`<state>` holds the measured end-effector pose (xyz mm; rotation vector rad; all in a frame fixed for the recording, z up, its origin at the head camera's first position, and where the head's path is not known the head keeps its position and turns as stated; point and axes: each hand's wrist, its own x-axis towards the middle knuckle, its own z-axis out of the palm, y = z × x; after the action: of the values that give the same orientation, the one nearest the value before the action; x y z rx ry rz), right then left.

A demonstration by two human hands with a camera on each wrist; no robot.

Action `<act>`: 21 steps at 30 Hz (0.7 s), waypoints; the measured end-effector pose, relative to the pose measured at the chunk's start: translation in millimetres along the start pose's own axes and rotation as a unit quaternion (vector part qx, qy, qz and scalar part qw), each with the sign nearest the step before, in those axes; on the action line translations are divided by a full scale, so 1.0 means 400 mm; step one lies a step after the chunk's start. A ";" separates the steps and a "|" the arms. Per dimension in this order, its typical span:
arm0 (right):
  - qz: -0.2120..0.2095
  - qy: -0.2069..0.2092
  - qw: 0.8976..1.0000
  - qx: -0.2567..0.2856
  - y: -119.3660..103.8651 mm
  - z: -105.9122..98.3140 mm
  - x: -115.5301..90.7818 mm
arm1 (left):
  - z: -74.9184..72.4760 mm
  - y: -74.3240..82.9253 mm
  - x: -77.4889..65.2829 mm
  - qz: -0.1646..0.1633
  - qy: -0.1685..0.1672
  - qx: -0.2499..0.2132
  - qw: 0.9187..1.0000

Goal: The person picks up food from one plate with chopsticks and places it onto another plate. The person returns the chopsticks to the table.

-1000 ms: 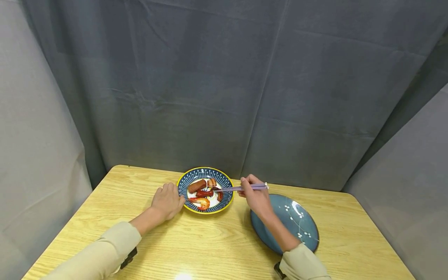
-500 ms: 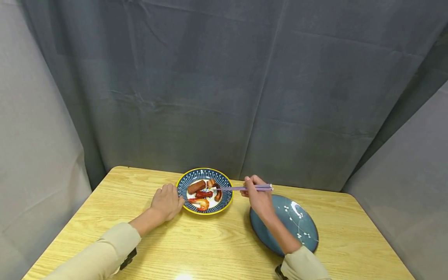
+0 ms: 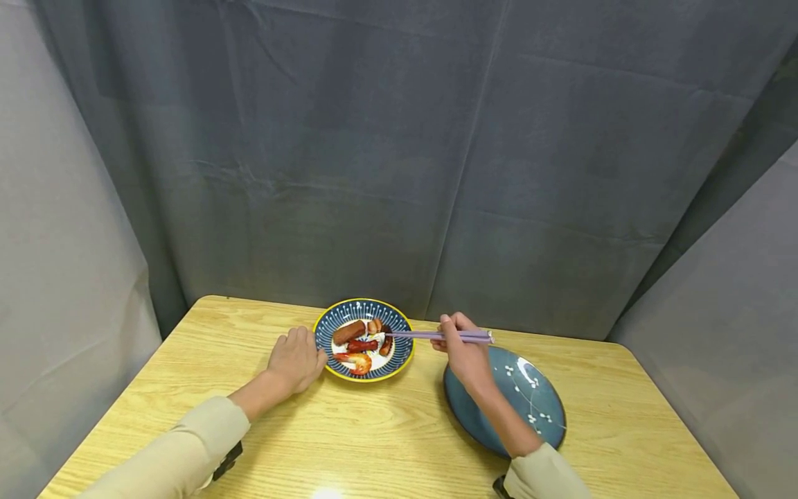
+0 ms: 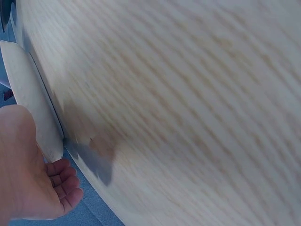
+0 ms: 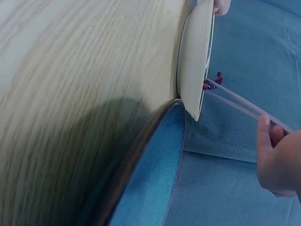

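My left hand (image 3: 296, 360) holds the left rim of a round, yellow-edged blue patterned dish (image 3: 399, 360). Its thumb lies at the rim and its fingers are curled, as the left wrist view shows. Purple chopsticks (image 3: 418, 335) are gripped in my right hand (image 3: 466, 357), their tips reaching over the right half of the dish. At the tips is a dark reddish-brown food piece (image 3: 386, 329), which pokes above the rim in the right wrist view. Also in the dish lie a brown sausage-like piece (image 3: 349, 333), a red piece (image 3: 362, 346), a shrimp (image 3: 357, 362) and other brown pieces.
A large blue-grey plate (image 3: 536, 388) with a white floral pattern stands beneath my right forearm, right of the dish. Both sit on a light wooden table (image 3: 374, 443). A grey curtain (image 3: 374, 173) hangs behind the table's far edge, with pale cloth at both sides.
My right hand has moved slightly to the right with the chopsticks. The dark piece at their tips has shifted a little right and up. My left hand stays at the dish's rim.
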<state>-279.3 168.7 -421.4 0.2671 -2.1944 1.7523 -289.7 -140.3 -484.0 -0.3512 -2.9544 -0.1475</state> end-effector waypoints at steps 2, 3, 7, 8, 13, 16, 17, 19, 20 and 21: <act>0.001 0.001 1.000 0.005 -0.003 -0.002 -0.001 | -0.002 0.000 -0.001 0.000 -0.001 -0.001 1.000; 0.001 0.002 1.000 0.007 -0.004 -0.003 -0.001 | -0.002 -0.001 -0.001 0.000 -0.001 -0.002 1.000; 0.004 0.003 1.000 0.023 -0.007 -0.008 -0.001 | -0.002 -0.002 0.000 0.000 -0.001 -0.002 1.000; 0.006 0.003 1.000 0.026 -0.007 -0.010 -0.001 | -0.001 -0.002 0.000 0.000 -0.001 -0.002 1.000; 0.015 0.006 0.999 0.039 -0.011 -0.021 -0.004 | 0.000 -0.001 0.004 0.001 0.001 0.000 1.000; 0.016 0.008 0.998 0.053 -0.014 -0.028 -0.004 | 0.001 -0.001 0.004 0.000 0.001 -0.002 1.000; 0.016 0.008 0.998 0.056 -0.016 -0.031 -0.005 | 0.001 0.000 0.004 -0.001 0.002 -0.002 1.000; 0.016 0.006 0.998 0.058 -0.019 -0.038 -0.006 | 0.002 0.000 0.005 -0.001 0.003 -0.003 1.000; 0.015 0.006 0.998 0.057 -0.022 -0.042 -0.008 | 0.002 0.000 0.005 -0.001 0.003 -0.003 1.000; 0.015 0.006 0.998 0.054 -0.026 -0.047 -0.009 | 0.002 0.001 0.005 -0.001 0.003 -0.003 1.000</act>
<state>-269.9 184.3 -409.7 0.2495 -2.1102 1.8866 -291.8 -139.4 -484.4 -0.3471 -2.9482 -0.1572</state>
